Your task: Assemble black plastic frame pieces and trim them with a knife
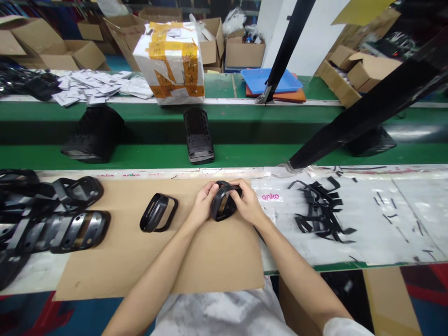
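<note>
Over the right part of a brown cardboard sheet (224, 261), my left hand (205, 200) and my right hand (247, 200) hold one black oval frame (220, 207) between them. The left fingers pinch its upper left side, and the right thumb and fingers close on its upper right side. A similar black frame (159, 213) rests on the cardboard to the left of my hands. To the right, a loose pile of black strips (322, 210) lies on the white table surface (378, 233).
Many black frames (80, 231) are stacked at the left. Beyond the table, a green conveyor (150, 156) carries black parts (199, 135). Behind stand a taped white box (171, 65) and a blue tray (271, 80). A dark slanted post (336, 128) rises at the right.
</note>
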`<state>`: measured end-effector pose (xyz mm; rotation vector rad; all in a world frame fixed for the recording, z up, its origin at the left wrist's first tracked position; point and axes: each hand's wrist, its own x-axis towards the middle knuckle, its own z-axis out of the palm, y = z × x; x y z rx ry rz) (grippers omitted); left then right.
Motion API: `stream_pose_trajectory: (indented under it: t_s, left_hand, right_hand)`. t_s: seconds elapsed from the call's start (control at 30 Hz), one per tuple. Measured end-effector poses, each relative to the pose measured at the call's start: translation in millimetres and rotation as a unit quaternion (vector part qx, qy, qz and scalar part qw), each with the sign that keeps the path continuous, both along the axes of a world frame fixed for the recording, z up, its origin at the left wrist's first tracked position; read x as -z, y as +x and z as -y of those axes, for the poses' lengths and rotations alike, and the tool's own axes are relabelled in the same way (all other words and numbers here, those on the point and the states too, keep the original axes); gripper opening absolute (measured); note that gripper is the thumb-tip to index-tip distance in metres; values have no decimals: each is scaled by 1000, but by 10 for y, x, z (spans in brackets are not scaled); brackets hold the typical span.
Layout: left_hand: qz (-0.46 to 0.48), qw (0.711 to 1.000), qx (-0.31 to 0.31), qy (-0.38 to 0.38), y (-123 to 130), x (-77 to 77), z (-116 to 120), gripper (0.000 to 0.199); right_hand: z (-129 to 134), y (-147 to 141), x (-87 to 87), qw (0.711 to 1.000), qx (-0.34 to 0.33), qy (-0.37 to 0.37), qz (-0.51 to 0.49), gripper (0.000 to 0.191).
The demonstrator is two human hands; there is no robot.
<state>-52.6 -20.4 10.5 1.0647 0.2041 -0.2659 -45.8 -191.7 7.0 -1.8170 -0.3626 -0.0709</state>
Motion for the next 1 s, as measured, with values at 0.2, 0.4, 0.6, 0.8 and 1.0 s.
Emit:
stream_pose_trajectory:
  t_s: [0.2, 0.4, 0.6, 0.8, 1.0]
  left_hand:
    - [-60, 987, 106, -106, 29, -2, -87, 40]
    - [-143, 960, 157, -184, 55, -98, -154, 28]
    - [-165, 930, 202, -258, 35, -91, -185, 22]
    - [-101, 945, 187, -250, -45, -87, -92, 21]
    - [-96, 949, 194, -231, -30, -107, -91, 25]
  right_hand:
    - [6, 1, 17, 1000, -4, 9, 1, 16]
    - [34, -13, -1, 999, -41, 8, -14, 18]
    - [108, -43, 28, 991, -99, 65, -59, 35]
    - [108, -96, 11, 967, -134, 143, -163, 41]
    - [115, -81, 31, 978, -99, 120, -142, 39]
